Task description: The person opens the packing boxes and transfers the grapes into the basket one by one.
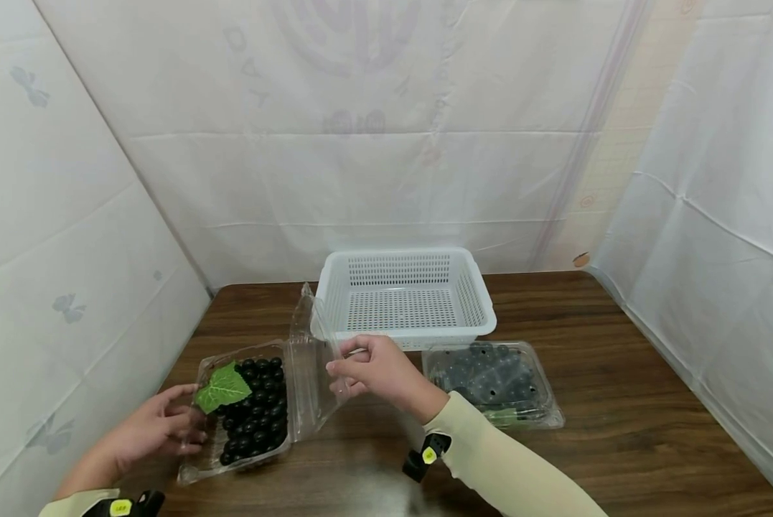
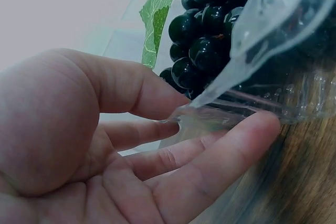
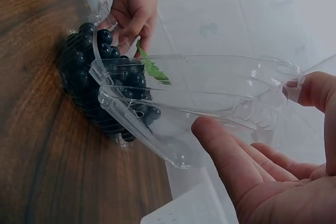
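I have the left hand (image 1: 150,434) pinching the left rim of the open clamshell (image 1: 189,472) between thumb and fingers; it sits left on the bench (image 1: 619,402). A green leaf (image 1: 223,388) lies far-left on its black grapes (image 1: 260,413). At its right the lid (image 1: 305,384) stands raised, its edge pinched by my right hand (image 1: 386,370). Beyond is a white basket (image 1: 479,291); further right, a closed clamshell (image 1: 492,380) holds dark fruit.
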### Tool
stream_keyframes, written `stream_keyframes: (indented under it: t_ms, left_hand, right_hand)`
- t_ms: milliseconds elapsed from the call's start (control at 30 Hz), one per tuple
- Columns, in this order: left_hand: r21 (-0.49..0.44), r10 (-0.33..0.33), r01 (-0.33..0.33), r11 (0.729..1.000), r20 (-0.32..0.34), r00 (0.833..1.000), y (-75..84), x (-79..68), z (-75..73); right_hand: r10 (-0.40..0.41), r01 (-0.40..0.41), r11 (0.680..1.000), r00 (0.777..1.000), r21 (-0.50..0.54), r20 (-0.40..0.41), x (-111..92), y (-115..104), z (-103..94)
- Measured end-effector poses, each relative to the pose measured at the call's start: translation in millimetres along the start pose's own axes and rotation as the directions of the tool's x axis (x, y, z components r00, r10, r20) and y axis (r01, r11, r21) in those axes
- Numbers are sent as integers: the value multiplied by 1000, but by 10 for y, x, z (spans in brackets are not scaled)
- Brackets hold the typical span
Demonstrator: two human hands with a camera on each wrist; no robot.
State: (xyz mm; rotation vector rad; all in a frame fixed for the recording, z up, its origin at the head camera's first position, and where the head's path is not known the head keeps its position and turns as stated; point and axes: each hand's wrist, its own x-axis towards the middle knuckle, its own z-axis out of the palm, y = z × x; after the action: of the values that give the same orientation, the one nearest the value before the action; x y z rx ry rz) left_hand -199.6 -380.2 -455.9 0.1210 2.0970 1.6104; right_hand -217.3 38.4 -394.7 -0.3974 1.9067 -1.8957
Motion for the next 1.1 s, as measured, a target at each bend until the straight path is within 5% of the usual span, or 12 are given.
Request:
stream_keyframes:
  t_ms: [267,800,1100]
  left_hand:
    - [33,22,-22,999,-2,1000,-13,-17,-65]
    - [69,-13,6,998,104,995,-4,-62,-265]
    - [24,8,-13,1000,177,984,-16,-32,-315]
  right_hand:
    - [-4,0,996,999,91,44,-69,83,14]
    - [76,-104,980,984,171,161,-235,224,54]
    - [113,-146,963,982,226,154,-303,271,92]
